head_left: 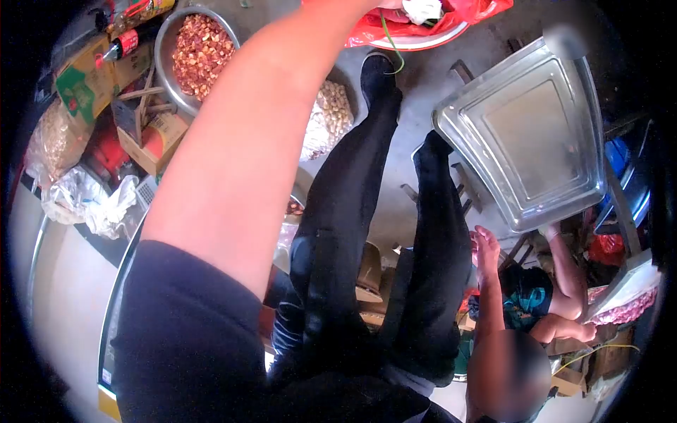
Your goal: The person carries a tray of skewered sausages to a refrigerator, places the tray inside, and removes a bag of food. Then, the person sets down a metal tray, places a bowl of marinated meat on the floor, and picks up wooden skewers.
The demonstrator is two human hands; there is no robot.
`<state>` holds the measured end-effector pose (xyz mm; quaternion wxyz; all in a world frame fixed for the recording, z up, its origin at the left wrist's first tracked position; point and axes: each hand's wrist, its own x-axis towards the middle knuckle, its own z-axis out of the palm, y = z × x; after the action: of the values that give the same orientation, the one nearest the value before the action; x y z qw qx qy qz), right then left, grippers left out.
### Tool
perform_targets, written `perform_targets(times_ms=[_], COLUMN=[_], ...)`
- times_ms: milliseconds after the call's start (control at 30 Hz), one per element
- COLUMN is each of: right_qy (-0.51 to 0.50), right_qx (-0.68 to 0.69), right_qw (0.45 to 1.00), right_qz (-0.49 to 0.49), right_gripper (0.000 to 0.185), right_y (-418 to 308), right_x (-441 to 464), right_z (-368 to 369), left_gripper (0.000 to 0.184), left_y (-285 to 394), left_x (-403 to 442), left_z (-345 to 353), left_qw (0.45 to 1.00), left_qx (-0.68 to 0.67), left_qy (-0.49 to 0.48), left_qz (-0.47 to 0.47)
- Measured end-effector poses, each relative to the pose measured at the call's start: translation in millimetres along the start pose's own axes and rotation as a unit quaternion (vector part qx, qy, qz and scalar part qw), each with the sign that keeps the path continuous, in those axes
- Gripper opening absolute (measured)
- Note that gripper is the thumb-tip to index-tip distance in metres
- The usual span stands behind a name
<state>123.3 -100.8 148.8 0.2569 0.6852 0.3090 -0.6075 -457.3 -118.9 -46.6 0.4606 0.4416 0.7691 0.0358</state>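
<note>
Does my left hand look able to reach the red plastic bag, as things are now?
Likely yes: your left hand, mostly cut off at the top edge, is right by the red plastic bag, and nothing visible blocks the way.

The grey floor (409,92) bears a bag (316,143) of pale pieces and, apparently, a red-lined basin (431,43).

Thin, curved green stalk (387,35) over the rumpled red bag (479,10)
</note>
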Motion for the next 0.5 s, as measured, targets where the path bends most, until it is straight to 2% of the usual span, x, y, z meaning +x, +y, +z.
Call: perform_targets(times_ms=[100,167,233,267,400,433,467,500], right_qy=[0.01,-0.01,0.047,0.051,0.045,0.037,0.02,0.018], right_qx=[0.009,0.06,0.035,0.044,0.065,0.065,0.086,0.092], right_qw=[1.0,0.998,0.998,0.998,0.997,0.997,0.996,0.996], right_qz=[0.025,-0.03,0.014,-0.004,0.009,0.027,-0.005,-0.012], right_gripper=[0.043,0.045,0.042,0.042,0.037,0.037,0.038,0.038], right_y=[-11,-3,-4,-5,-5,-10,-1,1], right_x=[-9,-11,-10,-5,-17,-19,-18,-15], right_z=[4,0,4,5,16,21,22,25], left_gripper=[0.043,0.043,0.044,0.045,0.046,0.04,0.034,0.028], left_y=[-10,-17,-18,-15,16,20,26,51], left_x=[13,24,32,33,-1,-12,-23,-45], left_z=[13,13,6,3,-11,-10,-1,-18], left_qw=[1.0,0.999,0.996,0.994,0.994,0.996,0.983,0.979], left_qx=[0.007,0.002,-0.009,-0.013,-0.015,0.009,0.016,-0.002], left_qy=[-0.007,-0.011,-0.022,-0.033,-0.058,-0.004,0.15,0.186], left_qz=[-0.018,-0.047,-0.091,-0.103,-0.094,-0.086,-0.104,-0.084])
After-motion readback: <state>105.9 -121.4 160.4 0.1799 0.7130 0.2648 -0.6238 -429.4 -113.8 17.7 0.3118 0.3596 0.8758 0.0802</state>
